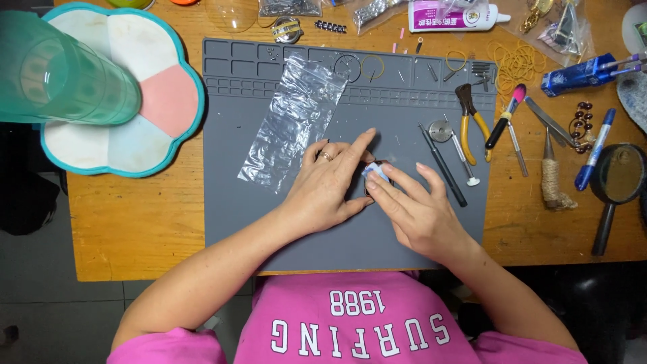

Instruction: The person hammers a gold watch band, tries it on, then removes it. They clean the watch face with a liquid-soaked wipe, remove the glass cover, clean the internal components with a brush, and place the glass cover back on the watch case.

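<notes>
Resting flat on the grey mat [269, 222], the left hand [330, 185] spreads its fingers narrowly and presses down beside a small dark piece [369, 191], its index finger stretched up and to the right, its thumb lying along the piece's lower left edge; a ring sits on one finger. The piece lies between the two hands, touching both, near the middle of the mat. Only a thin dark rim of it shows, with a pale blue bit [377, 172] on top, so its shape, its long axis and the way it points cannot be told. The right hand [418, 212] comes in from the lower right, fingers close together, their tips laid on the blue bit and pinching or pressing it; whether it grips the piece itself is hidden by the fingers. Up and left of the left hand a clear plastic bag [293, 121] lies crumpled on the mat, its long side running from upper right to lower left, just beside the knuckles. Farther left sit a flower-shaped tray [176, 101] and a green cup [67, 74], cut off by the edge. Right of the right hand lie a thin black tool [443, 165], yellow-handled pliers [472, 125], a brush [505, 118] and, well apart, a magnifier [617, 178].
</notes>
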